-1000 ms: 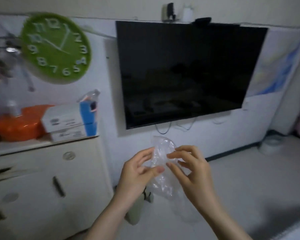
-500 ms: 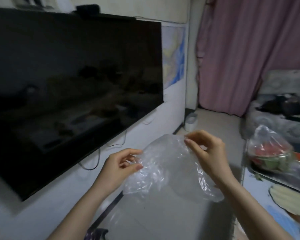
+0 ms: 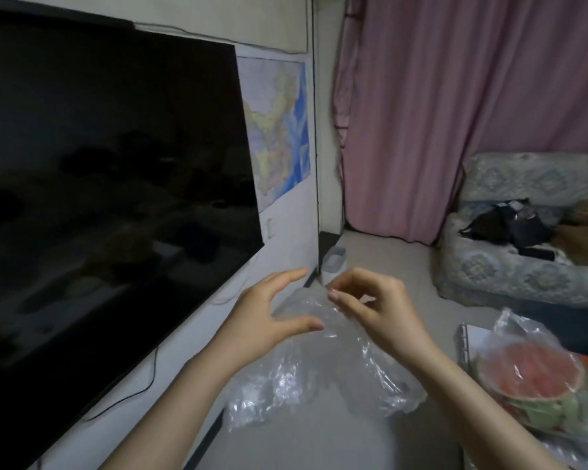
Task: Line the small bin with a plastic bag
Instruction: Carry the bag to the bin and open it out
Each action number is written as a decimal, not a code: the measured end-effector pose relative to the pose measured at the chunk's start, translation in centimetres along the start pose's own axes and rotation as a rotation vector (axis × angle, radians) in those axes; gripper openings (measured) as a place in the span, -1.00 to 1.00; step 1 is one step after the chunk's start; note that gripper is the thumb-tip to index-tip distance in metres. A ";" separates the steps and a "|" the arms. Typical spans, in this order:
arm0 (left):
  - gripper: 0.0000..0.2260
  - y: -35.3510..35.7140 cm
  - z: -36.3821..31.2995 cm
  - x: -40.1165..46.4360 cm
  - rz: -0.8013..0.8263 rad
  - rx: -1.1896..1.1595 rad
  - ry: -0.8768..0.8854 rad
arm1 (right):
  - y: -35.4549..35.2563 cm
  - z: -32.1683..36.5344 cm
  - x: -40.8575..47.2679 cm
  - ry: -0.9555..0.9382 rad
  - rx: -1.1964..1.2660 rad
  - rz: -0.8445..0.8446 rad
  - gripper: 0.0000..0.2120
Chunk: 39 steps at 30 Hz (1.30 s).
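While pinching clear plastic bag (image 3: 319,374) at top edge, right hand (image 3: 377,310) fingertips closed; left hand (image 3: 265,317) spread, thumb near bag; small bin (image 3: 334,260) beyond, by wall.

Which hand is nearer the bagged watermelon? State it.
Right. The right hand pinches the clear plastic bag just left of the watermelon; the left hand is open, farther left, toward the TV.

The bag (image 3: 319,378) is thin clear plastic, crinkled and glossy. Left of it, the television (image 3: 109,184) screen is smooth, glossy black. Behind it, the curtain (image 3: 472,106) is matt pink cloth; the sofa (image 3: 509,266) wears patterned fabric.
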State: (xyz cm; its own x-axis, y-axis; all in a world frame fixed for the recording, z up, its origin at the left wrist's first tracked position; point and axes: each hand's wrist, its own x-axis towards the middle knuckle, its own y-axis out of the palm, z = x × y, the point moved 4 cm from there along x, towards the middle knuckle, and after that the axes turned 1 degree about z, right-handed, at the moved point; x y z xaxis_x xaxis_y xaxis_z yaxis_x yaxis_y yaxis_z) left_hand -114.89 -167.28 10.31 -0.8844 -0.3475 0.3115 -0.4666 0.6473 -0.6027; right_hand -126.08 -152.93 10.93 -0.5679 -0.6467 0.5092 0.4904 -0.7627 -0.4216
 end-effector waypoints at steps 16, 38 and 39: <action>-0.63 5.6 16.0 42.9 -0.141 -0.411 -0.196 | -7.6 -20.8 27.9 0.130 0.089 0.079 -0.12; -0.78 22.7 27.1 90.8 0.039 -0.266 -0.184 | -24.8 -61.8 73.8 0.351 0.198 -0.105 -0.87; -0.79 23.0 27.9 92.4 0.059 -0.251 -0.192 | -24.5 -64.0 75.7 0.385 0.198 -0.095 -0.87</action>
State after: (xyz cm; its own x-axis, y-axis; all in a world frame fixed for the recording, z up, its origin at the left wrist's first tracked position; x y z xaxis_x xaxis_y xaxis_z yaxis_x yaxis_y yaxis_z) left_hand -207.11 -203.43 4.68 -0.9035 -0.4108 0.1223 -0.4231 0.8091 -0.4078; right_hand -223.39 -183.82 11.83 -0.8028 -0.5594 0.2064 0.5205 -0.8263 -0.2153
